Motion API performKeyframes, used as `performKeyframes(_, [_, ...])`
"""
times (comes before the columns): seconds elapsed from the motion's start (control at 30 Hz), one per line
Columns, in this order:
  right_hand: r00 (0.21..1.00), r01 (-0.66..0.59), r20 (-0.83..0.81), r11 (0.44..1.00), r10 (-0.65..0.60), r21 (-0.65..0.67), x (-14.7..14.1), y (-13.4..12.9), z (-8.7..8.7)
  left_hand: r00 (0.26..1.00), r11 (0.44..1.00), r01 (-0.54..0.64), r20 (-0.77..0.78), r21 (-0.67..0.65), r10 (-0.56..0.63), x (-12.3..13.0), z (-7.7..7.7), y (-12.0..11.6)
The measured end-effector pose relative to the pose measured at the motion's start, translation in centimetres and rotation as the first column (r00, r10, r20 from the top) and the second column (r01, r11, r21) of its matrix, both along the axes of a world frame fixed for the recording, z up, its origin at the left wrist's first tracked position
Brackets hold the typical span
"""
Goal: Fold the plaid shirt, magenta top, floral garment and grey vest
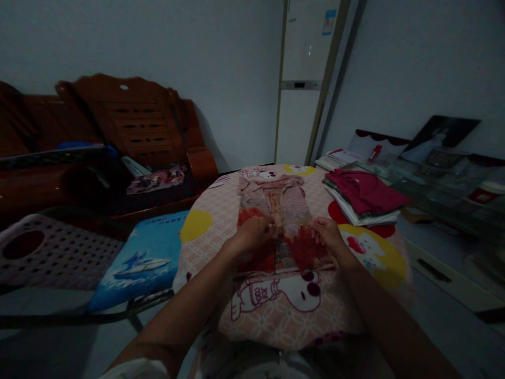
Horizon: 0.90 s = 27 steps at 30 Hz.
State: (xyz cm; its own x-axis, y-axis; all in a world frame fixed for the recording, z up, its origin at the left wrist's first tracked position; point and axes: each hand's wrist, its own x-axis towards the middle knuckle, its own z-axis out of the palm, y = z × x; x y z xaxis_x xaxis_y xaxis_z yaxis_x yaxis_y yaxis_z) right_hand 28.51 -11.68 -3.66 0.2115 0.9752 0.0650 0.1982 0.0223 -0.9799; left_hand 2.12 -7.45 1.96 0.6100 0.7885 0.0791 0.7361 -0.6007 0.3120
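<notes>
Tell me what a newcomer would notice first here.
The eye would likely fall on the garment with red patches, spread on the table under the left hand and right hand. Next might come the folded pink cloth atop the stack at right and the blue cushion at left, printed with a boat.

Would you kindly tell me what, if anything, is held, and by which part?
The left hand is over the left half of the patterned garment, the right hand at its right side; whether either grips it is unclear.
</notes>
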Motion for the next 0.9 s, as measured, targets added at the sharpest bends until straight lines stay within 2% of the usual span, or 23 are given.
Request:
performKeyframes(0.17, [0.975, 0.178, -0.142, 0.983, -0.17, 0.05, 2.2, -0.5, 0.4, 0.999, 0.987, -0.032, -0.023, -0.156, 0.029, 4.6, -1.3, 5.3])
performKeyframes(0.33, [0.969, 0.217, -0.128, 0.975, -0.211, 0.035, 2.7, -0.2, -0.1, 0.979, 0.972, -0.173, 0.08, -0.158, 0.187, 7.3, -2.1, 8.3])
performKeyframes(0.47, [0.973, 0.211, -0.094, 0.977, -0.21, 0.001, 2.4, 0.1, -0.2, 0.964, 0.959, -0.237, 0.083, -0.154, 0.251, 8.9, -2.7, 9.5])
performKeyframes(0.6, [0.974, 0.207, -0.095, 0.978, -0.205, 0.011, 2.3, -0.1, 0.0, 0.966, 0.964, -0.219, 0.108, -0.15, 0.236, 9.3, -3.4, 9.9])
performKeyframes(0.77, [0.976, 0.2, -0.087, 0.98, -0.199, 0.003, 2.2, -0.2, 0.2, 0.94, 0.974, -0.14, 0.285, -0.176, 0.186, 9.0, -4.7, 9.4])
performKeyframes(0.9, [0.977, 0.197, -0.078, 0.98, -0.198, -0.021, 2.2, -0.2, 0.3, 0.881, 0.963, -0.15, 0.412, -0.226, 0.234, 9.1, -5.0, 9.6])
